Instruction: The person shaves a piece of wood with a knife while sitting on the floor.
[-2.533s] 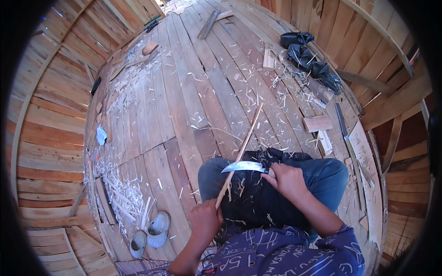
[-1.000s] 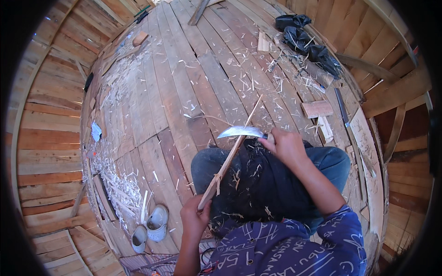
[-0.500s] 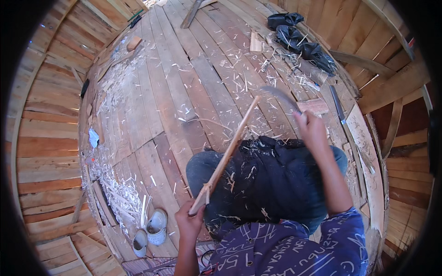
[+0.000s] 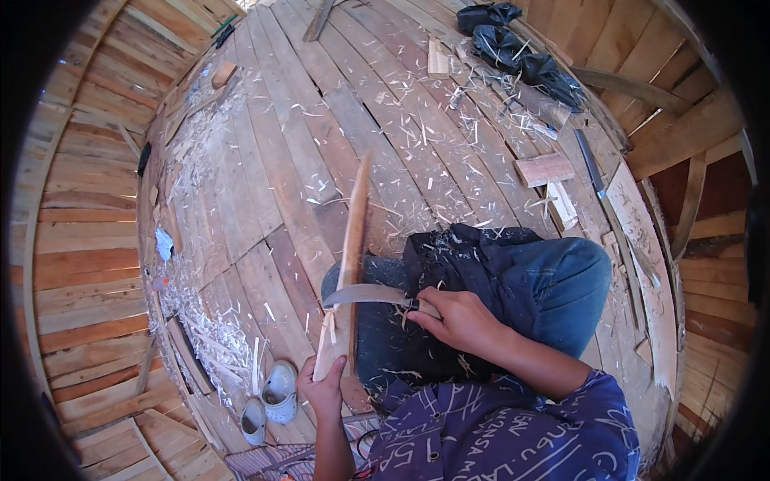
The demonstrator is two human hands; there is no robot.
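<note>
My left hand (image 4: pixel 322 386) is closed round the lower end of a long pale wooden stick (image 4: pixel 351 240), which stands up and away from me beside my left knee. The stick's far end is smeared by motion. In my right hand (image 4: pixel 453 317) is the handle of a curved knife (image 4: pixel 365 295), its grey blade lying across the stick above my left hand. A split sliver of wood sticks up just below the blade. Dark cloth (image 4: pixel 449 264) strewn with shavings covers my lap.
Shavings are scattered over the plank floor, heaped at the left (image 4: pixel 212 345). A pair of light clogs (image 4: pixel 280 393) stands at lower left. To the right lie a wood block (image 4: pixel 545 169), a long blade (image 4: pixel 589 164) and a board (image 4: pixel 642 256); black plastic bags (image 4: pixel 513 52) sit beyond.
My right hand has swung the knife down and left from beyond my right knee onto the stick. The stick has tipped from leaning right to nearly upright.
</note>
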